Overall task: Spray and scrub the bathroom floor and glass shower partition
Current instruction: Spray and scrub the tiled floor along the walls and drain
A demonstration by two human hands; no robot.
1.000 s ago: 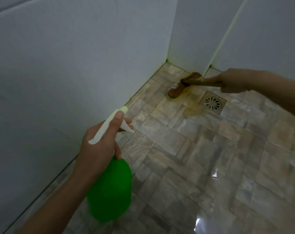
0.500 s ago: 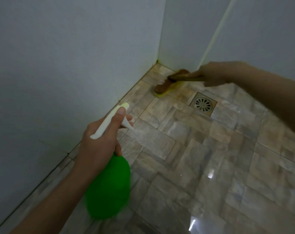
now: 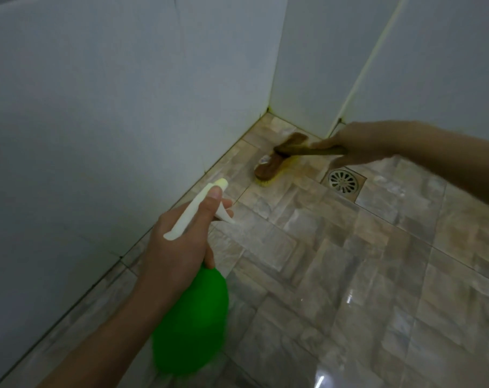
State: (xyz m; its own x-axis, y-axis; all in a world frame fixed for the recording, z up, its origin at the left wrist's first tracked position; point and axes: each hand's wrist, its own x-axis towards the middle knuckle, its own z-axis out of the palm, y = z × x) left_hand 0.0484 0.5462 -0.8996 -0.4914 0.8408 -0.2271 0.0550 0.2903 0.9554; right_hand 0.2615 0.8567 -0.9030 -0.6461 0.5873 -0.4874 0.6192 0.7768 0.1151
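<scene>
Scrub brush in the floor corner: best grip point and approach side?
Take the scrub brush by its long wooden handle, coming from the drain side, as the right hand does. The handle sticks out rightward above the floor, while the head sits bristles-down close to the wall corner, which likely crowds any approach from the left or far side.

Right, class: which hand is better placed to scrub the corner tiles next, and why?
The right hand: it grips the brush, whose bristles sit on the tiles by the corner. The left hand is further back, busy holding the spray bottle.
</scene>
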